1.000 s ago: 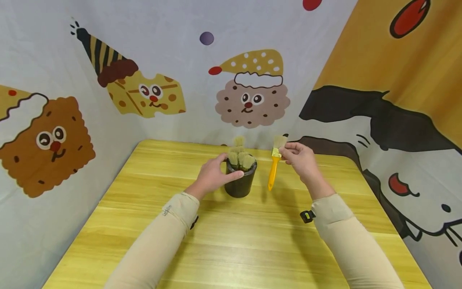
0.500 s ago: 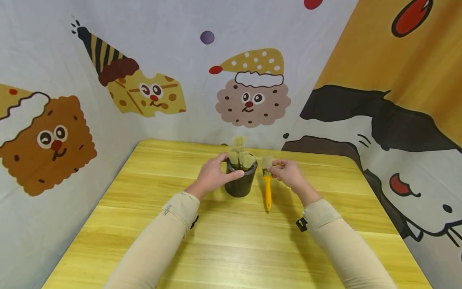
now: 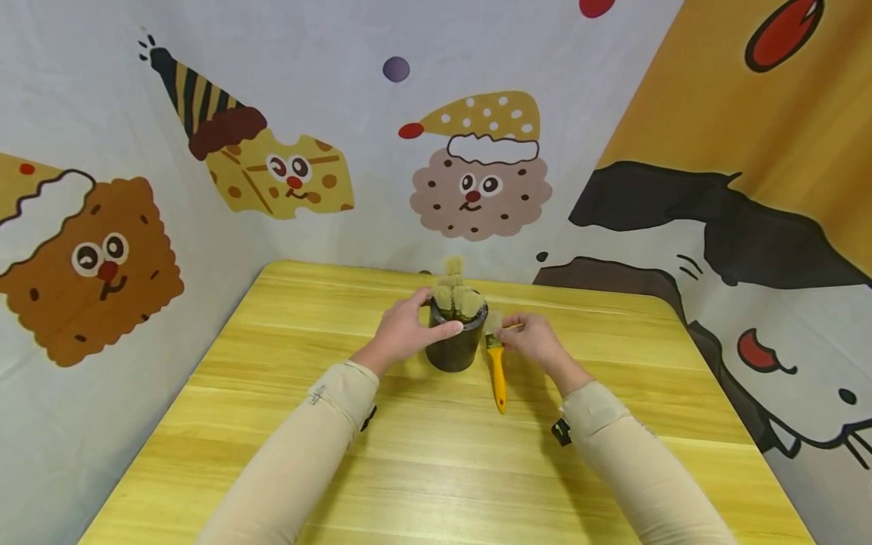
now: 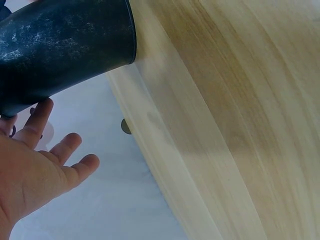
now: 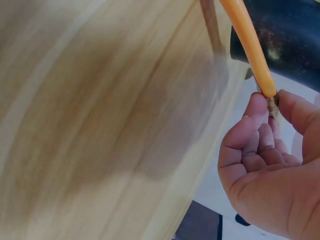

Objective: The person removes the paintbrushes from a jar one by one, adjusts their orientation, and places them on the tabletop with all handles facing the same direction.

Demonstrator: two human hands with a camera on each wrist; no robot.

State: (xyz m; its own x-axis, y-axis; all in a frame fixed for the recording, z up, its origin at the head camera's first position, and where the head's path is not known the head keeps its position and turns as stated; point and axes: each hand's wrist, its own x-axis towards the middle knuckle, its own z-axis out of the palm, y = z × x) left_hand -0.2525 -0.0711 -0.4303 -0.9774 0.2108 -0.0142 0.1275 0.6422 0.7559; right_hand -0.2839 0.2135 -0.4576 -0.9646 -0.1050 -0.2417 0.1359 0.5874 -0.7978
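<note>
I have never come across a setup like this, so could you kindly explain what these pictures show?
There is no machine here, only a person working bare-handed. The wide view is taken from the person's head, looking down; the two close views are taken from the wrists. On the wooden table stands a dark cup holding several brushes, bristles up. The left hand grips the cup near its rim. Beside it, the right hand pinches a yellow-handled paintbrush near the bristles.

A yellow-handled brush tilts bristles-up just beside a black cup of bristle-up brushes.
</note>
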